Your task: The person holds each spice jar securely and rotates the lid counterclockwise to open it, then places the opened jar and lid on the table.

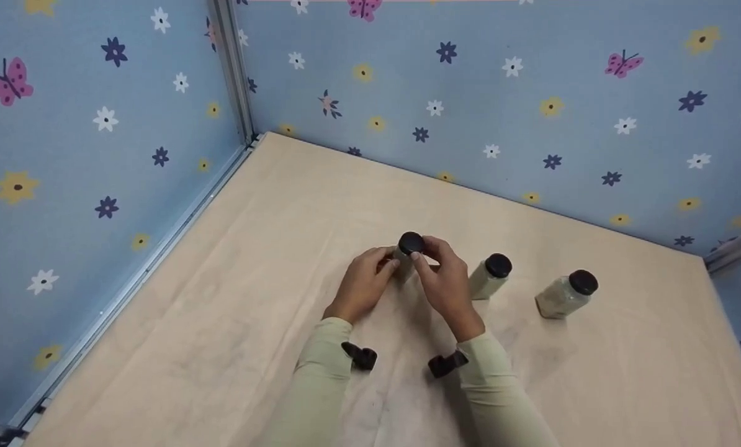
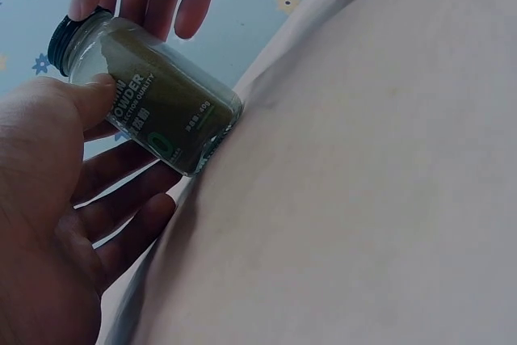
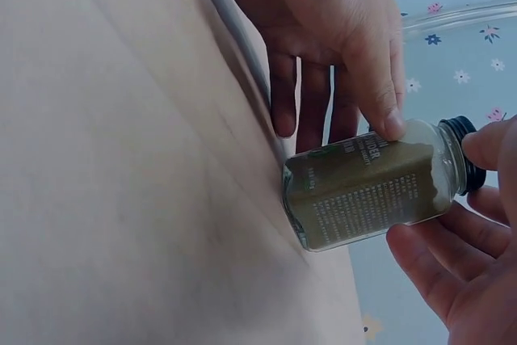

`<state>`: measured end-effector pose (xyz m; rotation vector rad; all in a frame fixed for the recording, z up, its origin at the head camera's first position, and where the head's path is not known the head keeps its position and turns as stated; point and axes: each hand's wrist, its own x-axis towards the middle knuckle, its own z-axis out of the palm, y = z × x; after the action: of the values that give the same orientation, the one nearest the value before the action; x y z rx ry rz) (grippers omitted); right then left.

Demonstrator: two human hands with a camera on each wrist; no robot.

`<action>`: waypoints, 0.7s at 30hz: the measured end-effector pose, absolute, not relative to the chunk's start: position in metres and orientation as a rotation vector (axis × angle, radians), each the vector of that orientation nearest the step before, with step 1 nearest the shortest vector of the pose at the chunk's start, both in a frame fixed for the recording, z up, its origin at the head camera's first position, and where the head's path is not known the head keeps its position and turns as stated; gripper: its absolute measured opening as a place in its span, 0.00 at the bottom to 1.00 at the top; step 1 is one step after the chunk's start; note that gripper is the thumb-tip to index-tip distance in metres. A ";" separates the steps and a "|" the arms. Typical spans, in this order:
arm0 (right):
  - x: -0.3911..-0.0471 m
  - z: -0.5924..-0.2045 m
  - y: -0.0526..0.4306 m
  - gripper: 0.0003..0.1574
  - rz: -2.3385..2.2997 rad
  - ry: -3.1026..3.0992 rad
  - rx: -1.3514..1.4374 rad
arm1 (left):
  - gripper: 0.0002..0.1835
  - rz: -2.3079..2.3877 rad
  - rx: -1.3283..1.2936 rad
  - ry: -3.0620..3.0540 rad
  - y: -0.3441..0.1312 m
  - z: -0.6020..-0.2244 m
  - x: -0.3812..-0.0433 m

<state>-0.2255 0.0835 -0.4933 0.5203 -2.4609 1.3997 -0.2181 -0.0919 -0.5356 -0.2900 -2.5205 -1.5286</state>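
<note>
A glass spice jar (image 2: 153, 98) with a black screw lid (image 1: 411, 242) stands on the cloth, holding brown-green powder; its printed label partly reads "POWDER". My left hand (image 1: 364, 280) grips the jar's body from the left, thumb on the near face and fingers around the far side. From the other side my right hand (image 3: 468, 272) pinches the black lid between thumb and fingers. In the right wrist view the jar's base touches the cloth. Whether the lid is loose cannot be seen.
Two similar jars with black lids stand to the right, a nearer jar (image 1: 487, 279) and a farther jar (image 1: 561, 299). A beige cloth (image 1: 221, 298) covers the table. Blue flowered panels (image 1: 470, 81) rise behind and at the left, joined by a metal post (image 1: 231, 68).
</note>
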 end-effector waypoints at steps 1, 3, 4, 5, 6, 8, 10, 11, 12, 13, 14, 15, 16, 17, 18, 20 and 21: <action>-0.225 -0.493 0.083 0.24 1.409 -2.459 0.520 | 0.18 -1.536 -0.292 -2.518 -0.092 -0.535 -0.218; -0.225 -0.493 0.084 0.24 1.422 -2.454 0.525 | 0.19 -1.546 -0.293 -2.516 -0.092 -0.536 -0.217; -0.225 -0.493 0.084 0.23 1.427 -2.449 0.529 | 0.19 -1.547 -0.294 -2.515 -0.092 -0.536 -0.218; -0.225 -0.493 0.084 0.23 1.430 -2.445 0.533 | 0.19 -1.546 -0.297 -2.514 -0.092 -0.536 -0.218; -0.225 -0.493 0.083 0.23 1.432 -2.438 0.539 | 0.19 -1.545 -0.299 -2.515 -0.092 -0.536 -0.218; -0.225 -0.493 0.083 0.24 1.430 -2.435 0.546 | 0.19 -1.541 -0.297 -2.519 -0.093 -0.537 -0.217; -0.225 -0.493 0.082 0.25 1.431 -2.434 0.545 | 0.19 -1.541 -0.296 -2.519 -0.093 -0.537 -0.217; -0.225 -0.493 0.082 0.25 1.437 -2.431 0.544 | 0.19 -1.544 -0.297 -2.518 -0.093 -0.537 -0.217; -0.225 -0.492 0.081 0.25 1.445 -2.430 0.541 | 0.19 -1.549 -0.296 -2.519 -0.092 -0.537 -0.217; -0.225 -0.492 0.081 0.26 1.448 -2.428 0.538 | 0.19 -1.552 -0.296 -2.521 -0.092 -0.537 -0.217; -0.225 -0.492 0.081 0.26 1.452 -2.427 0.534 | 0.19 -1.556 -0.297 -2.521 -0.092 -0.537 -0.217; -0.225 -0.492 0.081 0.26 1.460 -2.426 0.531 | 0.19 -1.558 -0.296 -2.522 -0.092 -0.537 -0.217; -0.225 -0.492 0.081 0.26 1.466 -2.425 0.529 | 0.19 -1.560 -0.296 -2.522 -0.092 -0.537 -0.217; -0.225 -0.492 0.081 0.27 1.470 -2.427 0.524 | 0.19 -1.562 -0.296 -2.522 -0.092 -0.537 -0.217; -0.225 -0.492 0.081 0.27 1.470 -2.432 0.518 | 0.19 -1.564 -0.294 -2.520 -0.092 -0.537 -0.217; -0.225 -0.492 0.080 0.27 1.473 -2.441 0.510 | 0.19 -1.567 -0.295 -2.515 -0.093 -0.537 -0.216; -0.225 -0.492 0.079 0.28 1.470 -2.449 0.506 | 0.19 -1.567 -0.293 -2.513 -0.094 -0.537 -0.216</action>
<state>-0.2253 0.0795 -0.4919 0.5057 -2.4492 1.4699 -0.2164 -0.0935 -0.5370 -0.2934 -2.5129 -1.5671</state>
